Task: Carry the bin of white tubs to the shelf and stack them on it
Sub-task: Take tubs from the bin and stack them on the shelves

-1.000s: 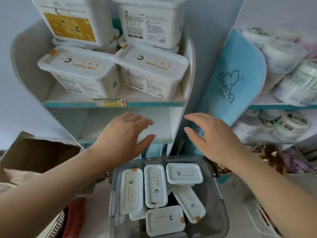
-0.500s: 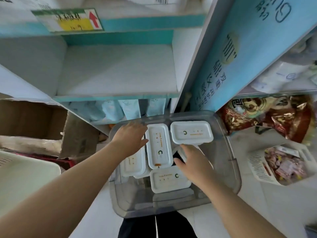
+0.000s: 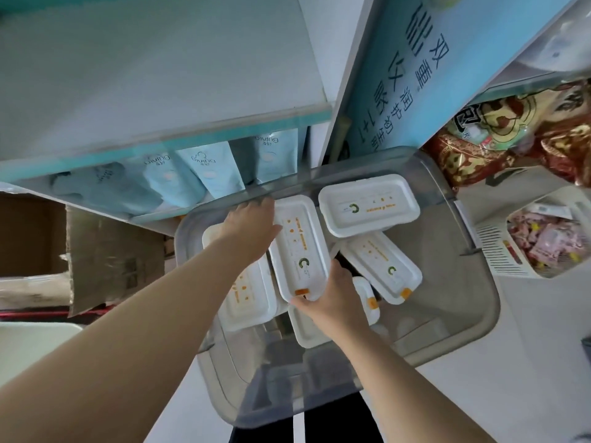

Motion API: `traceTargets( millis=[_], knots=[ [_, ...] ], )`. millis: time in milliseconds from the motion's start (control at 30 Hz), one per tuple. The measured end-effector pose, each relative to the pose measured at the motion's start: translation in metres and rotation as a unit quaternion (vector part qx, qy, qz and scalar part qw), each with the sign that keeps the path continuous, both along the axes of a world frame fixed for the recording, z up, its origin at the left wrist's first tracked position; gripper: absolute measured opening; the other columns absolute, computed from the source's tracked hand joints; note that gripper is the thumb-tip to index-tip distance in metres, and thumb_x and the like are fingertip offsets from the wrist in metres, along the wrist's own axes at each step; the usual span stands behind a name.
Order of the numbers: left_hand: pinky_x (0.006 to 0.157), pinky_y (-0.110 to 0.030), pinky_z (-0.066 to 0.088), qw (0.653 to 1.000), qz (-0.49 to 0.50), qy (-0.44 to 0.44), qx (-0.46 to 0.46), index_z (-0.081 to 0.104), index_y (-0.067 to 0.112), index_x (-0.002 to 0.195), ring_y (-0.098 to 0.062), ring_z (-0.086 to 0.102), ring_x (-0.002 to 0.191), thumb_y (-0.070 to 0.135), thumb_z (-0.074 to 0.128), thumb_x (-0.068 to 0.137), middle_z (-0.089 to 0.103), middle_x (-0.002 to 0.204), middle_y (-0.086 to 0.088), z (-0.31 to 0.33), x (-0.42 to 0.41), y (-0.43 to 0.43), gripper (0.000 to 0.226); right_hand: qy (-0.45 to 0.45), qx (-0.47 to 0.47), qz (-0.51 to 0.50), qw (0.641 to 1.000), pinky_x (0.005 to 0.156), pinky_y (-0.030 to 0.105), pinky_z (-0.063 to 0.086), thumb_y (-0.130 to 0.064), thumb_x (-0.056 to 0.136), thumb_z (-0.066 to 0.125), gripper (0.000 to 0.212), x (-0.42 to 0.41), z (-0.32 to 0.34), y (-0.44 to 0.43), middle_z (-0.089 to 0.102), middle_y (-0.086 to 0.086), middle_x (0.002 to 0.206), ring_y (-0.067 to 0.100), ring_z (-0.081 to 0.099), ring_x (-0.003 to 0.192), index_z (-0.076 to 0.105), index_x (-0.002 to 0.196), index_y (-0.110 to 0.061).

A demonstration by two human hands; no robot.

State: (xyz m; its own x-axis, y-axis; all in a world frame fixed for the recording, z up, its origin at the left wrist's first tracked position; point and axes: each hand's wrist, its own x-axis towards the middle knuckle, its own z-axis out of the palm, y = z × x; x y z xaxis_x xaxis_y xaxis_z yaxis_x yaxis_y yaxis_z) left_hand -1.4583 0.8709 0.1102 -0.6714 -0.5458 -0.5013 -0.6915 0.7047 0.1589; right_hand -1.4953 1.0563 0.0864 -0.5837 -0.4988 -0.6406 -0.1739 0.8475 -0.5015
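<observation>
The carrying part looks done: the bin sits on the floor right at the foot of the shelf, filling the middle of the picture, with a person's legs showing beneath it at 6 o'clock. The stacking has, as far as this view shows, not yet begun. The shelf board at 11 o'clock lies bare, and at least six white tubs are in the bin, lying at mixed angles. Both hands are on the middle tub. The left hand holds its far end at the tub's 11 o'clock, its fingers bent over the edge. The right hand grasps the near end at 5 o'clock, beside the orange tab. The tub looks tilted a little above its neighbours, though whether it is clear of them cannot be told. So this seems to be the first pick-up, and every tub is left to move. Blue packs fill the tier under the bare board, a cardboard box stands at 9 o'clock, and a white basket of pink packets sits at 3 o'clock.
</observation>
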Motion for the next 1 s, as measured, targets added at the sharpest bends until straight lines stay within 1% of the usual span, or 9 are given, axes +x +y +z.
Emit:
traceTargets(
  millis=[133, 333, 467, 567, 667, 733, 800, 933, 1000],
  knots=[
    [0.099, -0.039, 0.037, 0.998, 0.042, 0.036, 0.009, 0.038, 0.017, 0.137, -0.029, 0.047, 0.123, 0.032, 0.054, 0.096, 0.053, 0.130, -0.008, -0.010, 0.001, 0.003, 0.047, -0.015, -0.012, -0.042, 0.999, 0.079, 0.026, 0.045, -0.044, 0.064, 0.082, 0.108, 0.003, -0.013, -0.003, 0.035, 0.005, 0.130, 0.013, 0.040, 0.099, 0.018, 0.146, -0.016],
    [0.105, -0.042, 0.033, 0.991, 0.099, 0.075, 0.042, 0.036, 0.021, 0.142, -0.030, 0.041, 0.128, 0.036, 0.060, 0.091, 0.050, 0.134, -0.010, -0.014, 0.009, 0.008, 0.059, -0.027, -0.040, -0.021, 0.999, 0.064, 0.010, 0.035, -0.048, 0.055, 0.085, 0.103, -0.005, -0.008, 0.013, 0.042, 0.007, 0.124, 0.012, 0.040, 0.102, 0.031, 0.138, -0.021],
    [0.096, -0.047, 0.045, 0.984, 0.123, 0.108, 0.067, 0.042, 0.027, 0.138, -0.027, 0.050, 0.117, 0.045, 0.064, 0.085, 0.058, 0.122, -0.004, 0.015, 0.026, 0.009, 0.060, -0.006, -0.051, 0.036, 0.998, 0.064, 0.014, 0.035, -0.048, 0.056, 0.085, 0.102, -0.020, 0.031, 0.024, 0.038, 0.004, 0.121, 0.013, 0.043, 0.105, 0.029, 0.138, -0.027],
    [0.085, -0.040, 0.051, 0.971, 0.161, 0.154, 0.092, 0.047, 0.030, 0.131, -0.022, 0.059, 0.099, 0.045, 0.069, 0.081, 0.062, 0.108, 0.002, 0.054, 0.035, 0.015, 0.057, 0.013, -0.069, 0.075, 0.995, 0.063, 0.010, 0.034, -0.043, 0.057, 0.086, 0.103, -0.034, 0.071, 0.029, 0.036, 0.001, 0.121, 0.006, 0.045, 0.098, 0.026, 0.141, -0.030],
    [0.071, -0.029, 0.052, 0.949, 0.201, 0.215, 0.114, 0.051, 0.030, 0.128, -0.009, 0.061, 0.082, 0.037, 0.075, 0.080, 0.063, 0.099, 0.009, 0.104, 0.044, 0.025, 0.054, 0.039, -0.084, 0.122, 0.988, 0.078, 0.017, 0.041, -0.042, 0.060, 0.085, 0.108, -0.045, 0.121, 0.031, 0.030, -0.001, 0.125, 0.010, 0.045, 0.106, 0.019, 0.144, -0.030],
    [0.061, -0.017, 0.044, 0.936, 0.224, 0.247, 0.116, 0.052, 0.031, 0.128, 0.001, 0.057, 0.076, 0.035, 0.076, 0.079, 0.060, 0.088, 0.016, 0.141, 0.051, 0.032, 0.055, 0.054, -0.095, 0.148, 0.983, 0.086, 0.019, 0.035, -0.041, 0.062, 0.085, 0.114, -0.051, 0.158, 0.031, 0.025, -0.003, 0.131, 0.007, 0.036, 0.109, 0.011, 0.147, -0.029],
    [0.054, -0.013, 0.039, 0.921, 0.251, 0.276, 0.114, 0.053, 0.033, 0.128, 0.000, 0.057, 0.068, 0.035, 0.078, 0.077, 0.059, 0.081, 0.016, 0.177, 0.059, 0.039, 0.057, 0.080, -0.109, 0.173, 0.976, 0.089, 0.019, 0.033, -0.045, 0.061, 0.085, 0.117, -0.055, 0.196, 0.032, 0.023, -0.005, 0.134, 0.004, 0.031, 0.108, 0.009, 0.148, -0.030],
    [0.054, -0.012, 0.035, 0.889, 0.270, 0.359, 0.086, 0.059, 0.043, 0.111, 0.003, 0.055, 0.058, 0.035, 0.080, 0.073, 0.061, 0.064, 0.012, 0.245, 0.081, 0.053, 0.044, 0.139, -0.154, 0.221, 0.953, 0.101, 0.027, 0.036, -0.055, 0.055, 0.084, 0.121, -0.061, 0.265, 0.030, 0.024, -0.011, 0.133, 0.006, 0.031, 0.120, 0.012, 0.149, -0.030],
    [0.058, -0.014, 0.040, 0.868, 0.271, 0.408, 0.081, 0.059, 0.052, 0.098, 0.001, 0.055, 0.060, 0.036, 0.080, 0.071, 0.063, 0.068, 0.019, 0.276, 0.092, 0.059, 0.039, 0.169, -0.188, 0.243, 0.936, 0.101, 0.021, 0.037, -0.056, 0.054, 0.084, 0.117, -0.064, 0.300, 0.028, 0.028, -0.011, 0.129, 0.004, 0.033, 0.119, 0.016, 0.147, -0.030]
  ],
)
